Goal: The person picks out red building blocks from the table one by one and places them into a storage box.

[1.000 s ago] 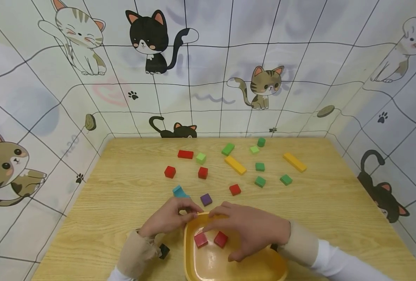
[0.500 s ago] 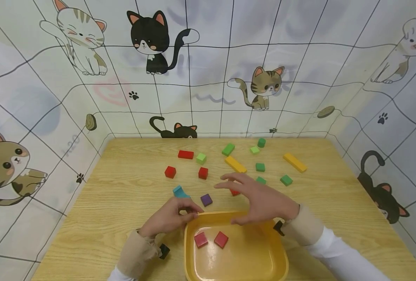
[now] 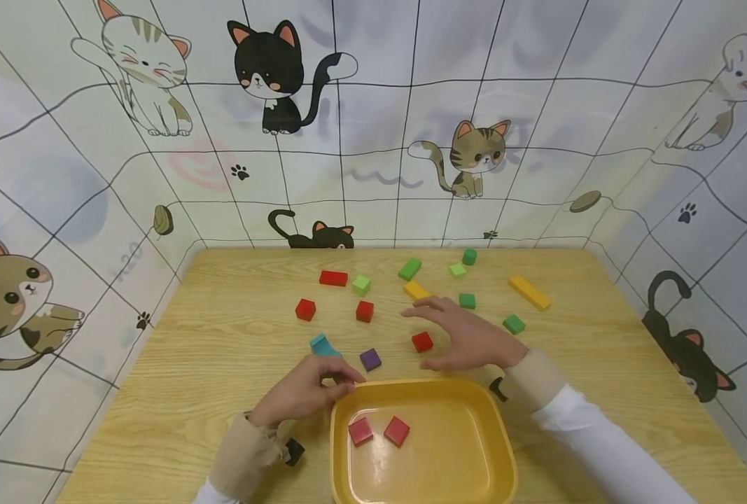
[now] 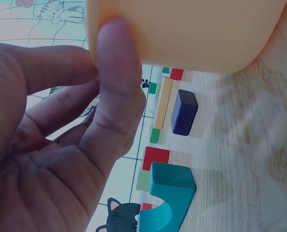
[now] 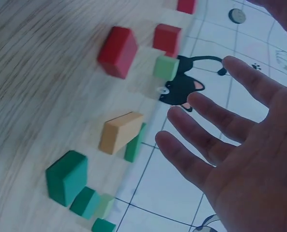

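Note:
My left hand (image 3: 310, 388) pinches the far left corner of a yellow plastic tray (image 3: 425, 387); in the left wrist view a finger presses against the tray's wall (image 4: 201, 34). Inside lie two red blocks (image 3: 360, 430), side by side. Beyond the far rim, my right hand (image 3: 474, 341) hovers with fingers spread and nothing in it. Between its thumb and fingers, in the head view, shows a red block (image 3: 422, 341) on the table, also seen in the right wrist view as a red block (image 5: 118, 50). A purple block (image 3: 369, 359) and a blue arch block (image 3: 324, 344) lie near the left hand.
Farther back on the wooden table (image 3: 234, 294) are more red blocks (image 3: 306, 309), several green blocks (image 3: 514, 323) and yellow bars (image 3: 528, 291). One yellow bar and a green block are partly hidden by the right hand. A cat-printed cloth (image 3: 373, 168) stands behind.
My right hand has moved from over the tray forward to the red block on the table, staying spread and holding nothing. The left hand has kept its grip on the tray's rim.

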`<state>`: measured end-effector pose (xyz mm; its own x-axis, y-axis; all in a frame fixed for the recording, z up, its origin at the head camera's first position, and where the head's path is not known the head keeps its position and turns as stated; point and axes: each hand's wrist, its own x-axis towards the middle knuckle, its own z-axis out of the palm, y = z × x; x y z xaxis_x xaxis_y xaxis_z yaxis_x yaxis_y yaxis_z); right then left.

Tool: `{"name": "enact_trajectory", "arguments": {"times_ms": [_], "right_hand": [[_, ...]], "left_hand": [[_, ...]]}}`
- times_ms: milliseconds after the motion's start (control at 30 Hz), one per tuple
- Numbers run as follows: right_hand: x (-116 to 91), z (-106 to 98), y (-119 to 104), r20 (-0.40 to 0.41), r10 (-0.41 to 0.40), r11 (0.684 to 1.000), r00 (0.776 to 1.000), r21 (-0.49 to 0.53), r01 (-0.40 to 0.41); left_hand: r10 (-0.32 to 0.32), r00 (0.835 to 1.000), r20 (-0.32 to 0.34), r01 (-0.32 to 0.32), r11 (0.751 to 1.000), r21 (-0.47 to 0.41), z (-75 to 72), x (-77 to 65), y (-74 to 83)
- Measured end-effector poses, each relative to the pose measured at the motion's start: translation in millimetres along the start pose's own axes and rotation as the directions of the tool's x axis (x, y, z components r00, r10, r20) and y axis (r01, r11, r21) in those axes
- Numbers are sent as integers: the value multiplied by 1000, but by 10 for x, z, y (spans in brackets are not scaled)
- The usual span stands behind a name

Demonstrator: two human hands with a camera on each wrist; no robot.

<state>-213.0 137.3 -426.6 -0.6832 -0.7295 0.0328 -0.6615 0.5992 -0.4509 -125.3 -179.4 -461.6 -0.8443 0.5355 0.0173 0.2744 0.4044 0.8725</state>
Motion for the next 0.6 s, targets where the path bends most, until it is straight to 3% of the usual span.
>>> {"name": "enact_trajectory", "arguments": {"times_ms": [300, 600], "right_hand": [[78, 170, 195, 95, -26, 998, 995, -60, 31], [131, 300, 234, 98, -91, 994, 991, -56, 97]], "left_hand": [[-12, 1000, 0, 12, 1000, -3, 0, -8, 22], [-17, 1000, 4, 17, 1000, -7, 0, 0, 11]]}}
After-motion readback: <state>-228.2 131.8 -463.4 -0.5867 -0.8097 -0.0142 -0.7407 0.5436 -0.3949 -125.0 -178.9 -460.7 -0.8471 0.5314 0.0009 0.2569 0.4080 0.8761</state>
